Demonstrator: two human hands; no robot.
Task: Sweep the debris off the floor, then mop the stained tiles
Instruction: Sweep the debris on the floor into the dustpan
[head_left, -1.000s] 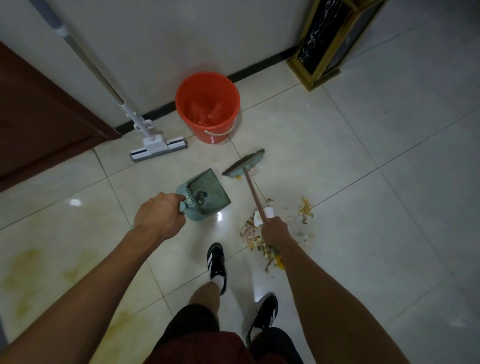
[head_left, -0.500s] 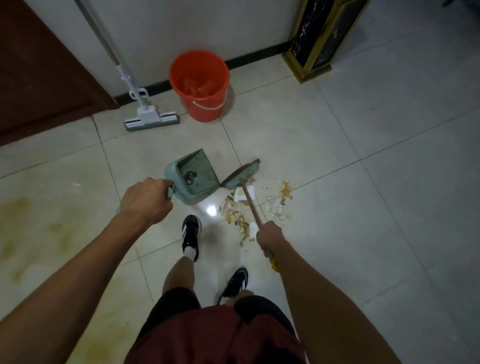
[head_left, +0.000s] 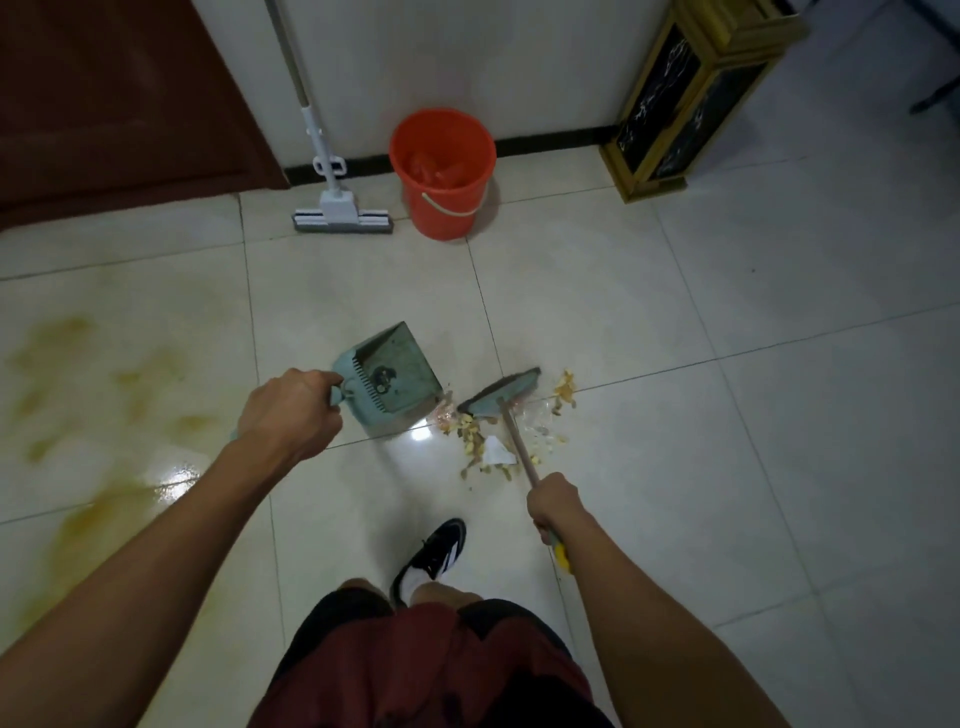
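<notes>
My left hand grips the handle of a teal dustpan, which sits on the tiled floor with its mouth facing right. My right hand grips the wooden handle of a small teal broom, whose head rests on the floor just right of the dustpan's mouth. Debris of yellow scraps, a white paper piece and clear plastic lies around the broom head and along its handle. Yellow stains spread over the tiles at the left. A white sponge mop leans on the wall at the back.
An orange bucket stands by the wall next to the mop. A gold-framed black stand is at the back right, a brown door at the back left. My foot in a black shoe is below the debris.
The broom head has swung to the right of the dustpan's mouth, with the debris now beside it. The view has shifted, showing more stained tiles at the left.
</notes>
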